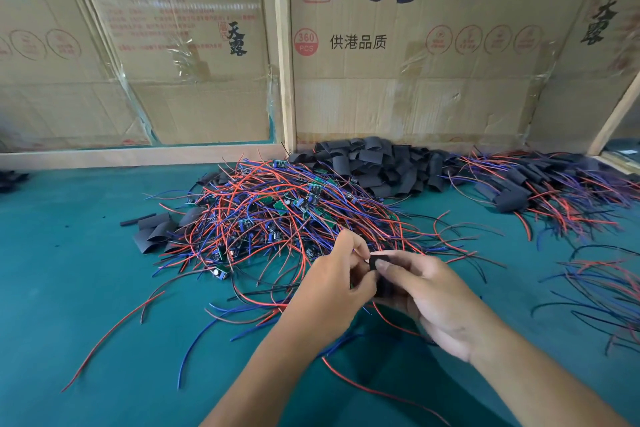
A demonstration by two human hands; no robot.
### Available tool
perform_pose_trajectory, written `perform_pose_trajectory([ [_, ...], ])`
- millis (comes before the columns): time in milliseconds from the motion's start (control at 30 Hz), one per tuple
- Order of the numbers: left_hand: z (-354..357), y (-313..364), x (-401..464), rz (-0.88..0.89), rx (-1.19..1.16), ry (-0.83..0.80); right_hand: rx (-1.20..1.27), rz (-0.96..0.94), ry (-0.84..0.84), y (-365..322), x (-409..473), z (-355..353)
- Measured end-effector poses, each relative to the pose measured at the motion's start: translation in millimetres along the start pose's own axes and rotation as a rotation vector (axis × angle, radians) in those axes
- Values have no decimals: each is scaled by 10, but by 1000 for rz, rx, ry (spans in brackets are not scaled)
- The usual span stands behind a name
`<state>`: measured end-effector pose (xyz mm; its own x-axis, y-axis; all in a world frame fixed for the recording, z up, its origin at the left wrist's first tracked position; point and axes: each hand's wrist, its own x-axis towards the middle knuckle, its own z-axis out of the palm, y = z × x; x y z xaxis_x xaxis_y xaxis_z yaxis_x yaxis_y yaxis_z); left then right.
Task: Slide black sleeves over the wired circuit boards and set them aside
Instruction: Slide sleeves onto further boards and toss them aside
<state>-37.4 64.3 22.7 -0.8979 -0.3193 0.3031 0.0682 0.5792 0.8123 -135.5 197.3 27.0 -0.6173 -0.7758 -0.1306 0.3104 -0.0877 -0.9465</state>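
Both hands (pixel 377 284) pinch a black sleeve (pixel 380 274), long axis near upright.

Two bare forearms, left hand (pixel 337 279), right hand (pixel 438 302) (no sleeves, rings or gloves visible)

Black sleeve (pixel 380 274) mostly hidden between both hands' fingers (pixel 360 250).
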Motion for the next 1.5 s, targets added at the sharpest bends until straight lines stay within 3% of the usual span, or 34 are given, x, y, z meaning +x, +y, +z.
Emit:
perform_pose_trajectory([
  [300, 114, -28, -12, -48, 94, 75, -148, -57, 84, 125, 7, 71],
  [467, -58, 121, -38, 17, 96, -63, -107, -68, 124, 161, 32, 89],
  [533, -397, 82, -39, 10, 218, 32, -100, -84, 119, 153, 29, 87],
  [633, -1080, -195, -134, -255, 528, 265, -90, -120, 93, 130, 9, 106],
  [700, -1358, -395, -246, -502, 685, 215, -88, -141, 67, 121, 3, 118],
  [767, -1407, -532, -299, -615, 748, 106, -81, -134, 48, 128, 1, 127],
  [1000, -1388, -657, -285, -535, 680, 203, -84, -102, 46, 125, -13, 107],
  [1333, -1396, -686, -246, -362, 700, 147, -76, -85, 44, 98, -15, 88],
  [1500, -1409, -317, -219, -95, 700, 183, -38, -135, 107, 18, 3, 37],
])
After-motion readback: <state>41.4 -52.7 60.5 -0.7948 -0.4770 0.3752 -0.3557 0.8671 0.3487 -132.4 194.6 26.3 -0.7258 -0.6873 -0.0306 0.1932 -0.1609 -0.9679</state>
